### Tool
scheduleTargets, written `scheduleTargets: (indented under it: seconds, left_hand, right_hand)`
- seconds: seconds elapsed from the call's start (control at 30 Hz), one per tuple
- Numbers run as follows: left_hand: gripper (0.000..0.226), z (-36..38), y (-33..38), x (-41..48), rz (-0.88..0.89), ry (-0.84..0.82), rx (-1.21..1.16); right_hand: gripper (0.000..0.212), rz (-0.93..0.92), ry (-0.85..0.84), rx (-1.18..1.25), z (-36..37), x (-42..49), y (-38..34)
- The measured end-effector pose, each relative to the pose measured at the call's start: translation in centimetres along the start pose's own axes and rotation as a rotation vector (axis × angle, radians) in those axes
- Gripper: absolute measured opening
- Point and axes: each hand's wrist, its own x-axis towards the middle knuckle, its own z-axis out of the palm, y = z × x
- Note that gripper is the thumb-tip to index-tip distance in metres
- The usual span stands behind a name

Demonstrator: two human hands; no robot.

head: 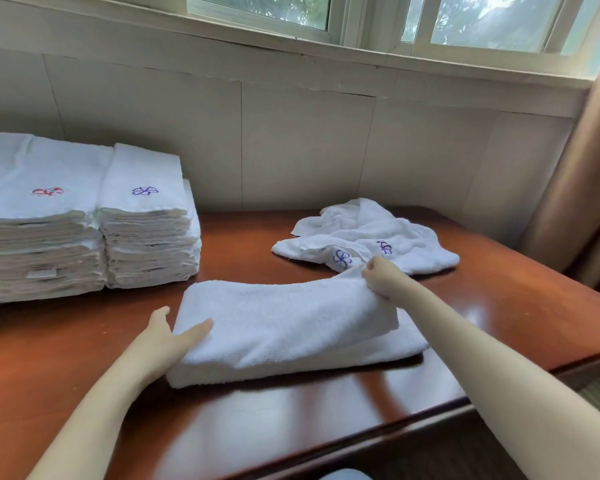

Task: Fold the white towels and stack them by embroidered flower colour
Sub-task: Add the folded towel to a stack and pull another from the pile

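Observation:
A white towel, partly folded into a long band, lies on the wooden table in front of me. My left hand holds its left end, thumb on top and fingers tucked beneath. My right hand grips the towel's far right corner and lifts that upper layer. Its flower is hidden. At the far left stand two stacks of folded towels: one with a red flower on top, one with a blue flower. Loose unfolded towels with blue flowers lie at the back right.
A white panelled wall and a window sill run behind the table. A brown curtain hangs at the right. The table's front edge runs diagonally at the lower right.

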Motion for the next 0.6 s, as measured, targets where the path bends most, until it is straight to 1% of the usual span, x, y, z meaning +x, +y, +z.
scheduleTargets:
  seconds: [0.07,0.1,0.13,0.2,0.23,0.33,0.43,0.53,0.57,0.6]
  left_hand:
    - [0.099,0.3,0.2,-0.1,0.017,0.0,0.001]
    - [0.098,0.4,0.2,-0.2,0.028,0.006,0.008]
    - [0.096,0.6,0.3,-0.3,0.038,0.013,0.018]
    - [0.094,1.1,0.6,-0.6,0.055,0.008,0.038]
    - [0.093,1.4,0.8,-0.7,0.064,-0.007,0.04]
    - [0.093,2.2,1.1,-0.8,0.069,-0.035,-0.004]
    - [0.093,2.5,0.9,-0.5,0.035,-0.029,-0.009]
    - [0.093,2.3,0.8,-0.3,0.02,-0.045,0.015]
    - [0.093,2.3,0.9,-0.3,0.013,-0.052,0.032]
    - [0.095,2.3,1.0,-0.4,0.003,-0.056,0.058]
  right_hand:
    - [0.03,0.044,-0.015,0.055,-1.8,0.3,0.5]
    - [0.032,0.076,-0.047,0.048,-2.3,0.2,1.1]
    - [0.029,0.102,-0.094,-0.003,-2.5,-0.2,1.7]
    - [0.015,0.122,-0.142,-0.175,-1.7,-0.6,3.6]
    - [0.014,0.113,-0.124,-0.212,-0.9,-0.9,4.4]
    - [0.011,0.066,-0.056,-0.183,0.4,-1.2,5.7]
    - [0.012,0.033,-0.052,-0.176,-0.2,-0.6,5.4]
    - [0.011,0.014,-0.005,-0.161,-0.8,-0.2,5.1]
    - [0.015,0.02,-0.016,-0.201,-0.7,-0.3,5.0]
    - [0.025,0.046,-0.034,-0.27,-0.4,-0.6,4.8]
